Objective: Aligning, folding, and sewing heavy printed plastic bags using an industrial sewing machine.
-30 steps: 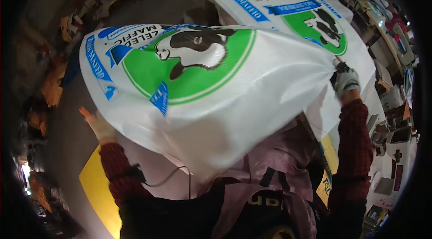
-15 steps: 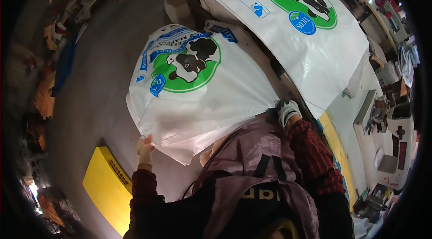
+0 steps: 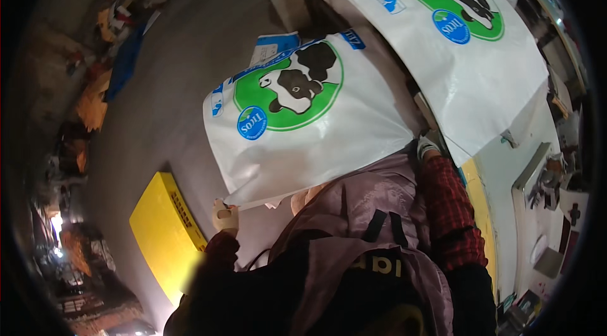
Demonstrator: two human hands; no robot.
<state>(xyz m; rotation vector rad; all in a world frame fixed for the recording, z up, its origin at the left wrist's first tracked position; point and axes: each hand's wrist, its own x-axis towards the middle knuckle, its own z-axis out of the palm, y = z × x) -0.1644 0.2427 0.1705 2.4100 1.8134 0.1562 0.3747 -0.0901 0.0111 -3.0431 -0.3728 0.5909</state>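
A white plastic sack (image 3: 310, 146) with a cow in a green circle and blue bands is stretched out in front of my lap. My left hand (image 3: 226, 217), in a light glove, is closed on its near left corner. At the near right corner my right hand (image 3: 429, 144), in a white and dark glove, is closed on the edge; its fingers are partly hidden. The far edge of the sack folds down out of sight. To the right, a second sack (image 3: 477, 99) of the same print lies over the work table (image 3: 487, 200).
A yellow box-like object (image 3: 161, 231) with slots stands on the floor (image 3: 142, 140) at the left. Beyond the sack is a pale block (image 3: 289, 7). A sewing machine (image 3: 572, 206) sits at the right. Scraps and boards (image 3: 95, 105) line the far left.
The sack has gone from loose and billowing to flatter and tauter between my hands. Both hands still grip it. The whole view has shifted, moving the scene rightward.
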